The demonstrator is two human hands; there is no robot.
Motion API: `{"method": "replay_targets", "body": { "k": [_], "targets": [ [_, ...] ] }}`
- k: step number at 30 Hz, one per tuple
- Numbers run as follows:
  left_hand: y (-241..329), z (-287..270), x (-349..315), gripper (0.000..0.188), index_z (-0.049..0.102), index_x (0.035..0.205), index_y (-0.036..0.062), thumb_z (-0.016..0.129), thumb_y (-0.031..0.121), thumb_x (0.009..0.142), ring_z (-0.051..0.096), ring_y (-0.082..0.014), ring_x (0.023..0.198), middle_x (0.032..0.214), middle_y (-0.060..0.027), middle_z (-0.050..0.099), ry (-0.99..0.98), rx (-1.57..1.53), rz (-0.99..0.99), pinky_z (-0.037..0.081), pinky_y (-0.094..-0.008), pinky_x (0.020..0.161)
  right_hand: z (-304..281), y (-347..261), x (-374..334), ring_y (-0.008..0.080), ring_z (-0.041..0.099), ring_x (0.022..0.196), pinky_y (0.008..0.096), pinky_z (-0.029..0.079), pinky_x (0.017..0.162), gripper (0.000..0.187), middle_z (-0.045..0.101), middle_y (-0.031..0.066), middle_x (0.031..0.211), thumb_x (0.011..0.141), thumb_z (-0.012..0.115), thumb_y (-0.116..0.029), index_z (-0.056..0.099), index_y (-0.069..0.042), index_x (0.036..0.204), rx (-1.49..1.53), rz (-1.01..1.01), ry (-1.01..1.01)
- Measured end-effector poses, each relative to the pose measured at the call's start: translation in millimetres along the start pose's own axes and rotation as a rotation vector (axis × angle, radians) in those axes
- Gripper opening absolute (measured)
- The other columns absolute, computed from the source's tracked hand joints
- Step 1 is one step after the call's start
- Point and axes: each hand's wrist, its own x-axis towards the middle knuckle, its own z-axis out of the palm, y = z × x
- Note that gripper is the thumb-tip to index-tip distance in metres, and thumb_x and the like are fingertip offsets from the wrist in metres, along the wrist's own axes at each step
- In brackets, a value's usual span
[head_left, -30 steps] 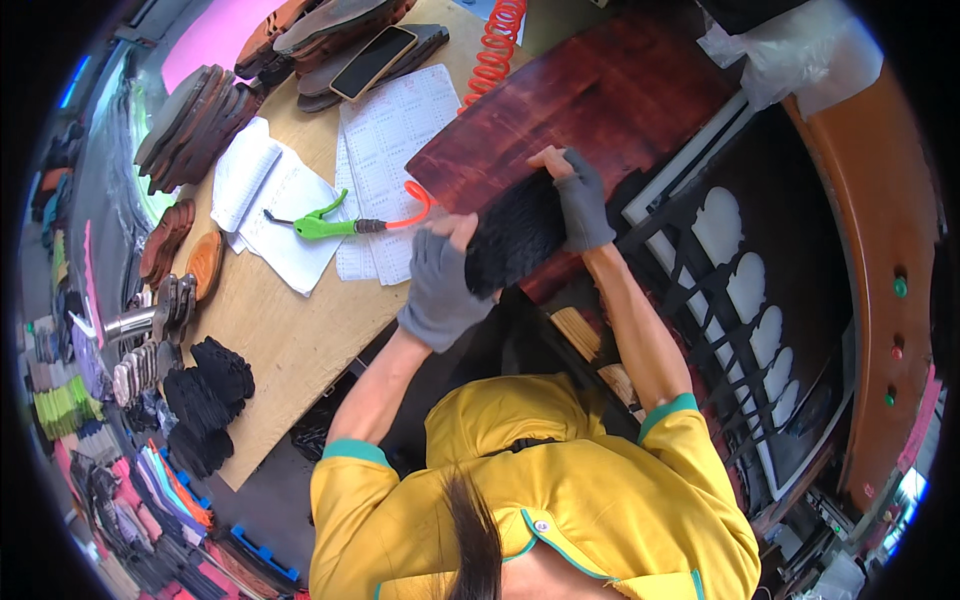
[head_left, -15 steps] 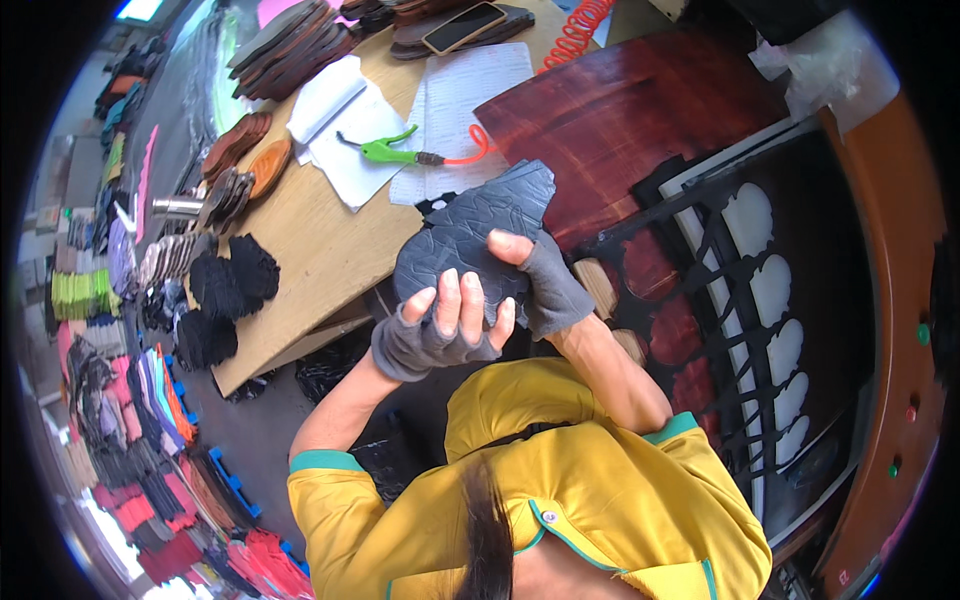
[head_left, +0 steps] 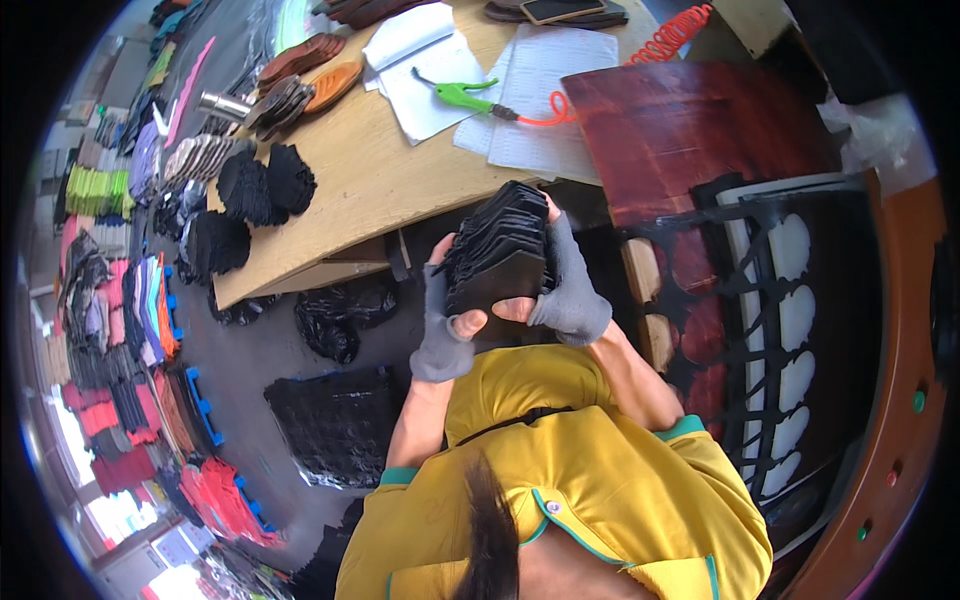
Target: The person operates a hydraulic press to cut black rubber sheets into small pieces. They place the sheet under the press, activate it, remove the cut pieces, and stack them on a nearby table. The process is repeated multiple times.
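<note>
Yellow shirt [head_left: 620,490]: nearest of all, green trim on the sleeves.
Left hand [head_left: 445,325]: in a grey fingerless glove [head_left: 436,345], clasping the left side of the black stack, thumb at its near end.
Right hand [head_left: 572,295]: gloved alike, grasping the stack's right side, fingers along the edge, thumb at the near end.
Black stack [head_left: 497,250]: thin pieces in uneven layers, held between both hands, in front of the body, near the bench's front edge.
Black cut sheet [head_left: 764,322]: to the right, a web with rounded openings, some showing red-brown, others white.
Black bundle [head_left: 330,425]: on the grey floor [head_left: 225,325], to the left.
Bench [head_left: 390,185]: pale wood, beyond the stack.
Black piles [head_left: 245,188]: at the bench's left end.
Red-brown board [head_left: 705,140]: right of the papers.
Papers [head_left: 550,90]: white sheets on the bench.
Air gun [head_left: 462,95]: green, lying on them, with a red hose [head_left: 670,38].
Orange piece [head_left: 333,87]: left of the papers, beside brown ones [head_left: 300,58].
Phone [head_left: 562,11]: at the top of the view, on dark pieces [head_left: 600,19].
</note>
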Motion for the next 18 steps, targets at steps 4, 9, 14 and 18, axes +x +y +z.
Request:
{"method": "replay_targets", "body": {
  "k": [4,9,14,18],
  "targets": [
    [-7.3,-24.3,11.2,0.119,0.026,0.148,0.0026,0.094,0.041,0.058,0.048,-0.0246,0.128,0.141,-0.0128,0.045,-0.025,-0.116,0.059,0.041,-0.0394,0.108,18.5,13.0,17.8,0.0229,0.047,0.122,0.0368,0.036,0.107,0.119,0.048,0.0131,0.131,0.057,0.090,-0.021,0.018,-0.003,0.150,-0.303,-0.080,-0.031],
    [10.9,-68.4,26.1,0.120,0.030,0.147,0.0023,0.094,0.045,0.055,0.050,-0.0251,0.126,0.139,-0.0124,0.047,0.011,-0.199,0.104,0.043,-0.0393,0.106,55.2,47.9,51.0,0.0272,0.049,0.120,0.0392,0.037,0.106,0.119,0.050,0.0160,0.127,0.057,0.092,-0.028,0.021,-0.002,0.149,-0.494,-0.253,-0.039],
    [37.5,-141.8,39.4,0.116,0.031,0.146,-0.0006,0.094,0.041,0.058,0.049,-0.0235,0.126,0.139,-0.0126,0.048,0.028,-0.069,0.043,0.040,-0.0373,0.107,101.3,71.7,103.2,0.0216,0.050,0.119,0.0367,0.040,0.105,0.113,0.052,0.0114,0.127,0.060,0.090,-0.013,0.021,-0.003,0.149,-0.031,0.077,-0.074],
    [55.6,-200.6,47.1,0.099,0.045,0.138,-0.0023,0.094,0.035,0.061,0.055,-0.0229,0.118,0.126,-0.0113,0.058,-0.023,0.038,-0.068,0.043,-0.0349,0.103,139.6,92.5,135.4,0.0198,0.050,0.121,0.0340,0.040,0.105,0.112,0.051,0.0101,0.130,0.062,0.088,-0.003,0.019,-0.004,0.151,0.028,0.313,-0.066]
  ]
}}
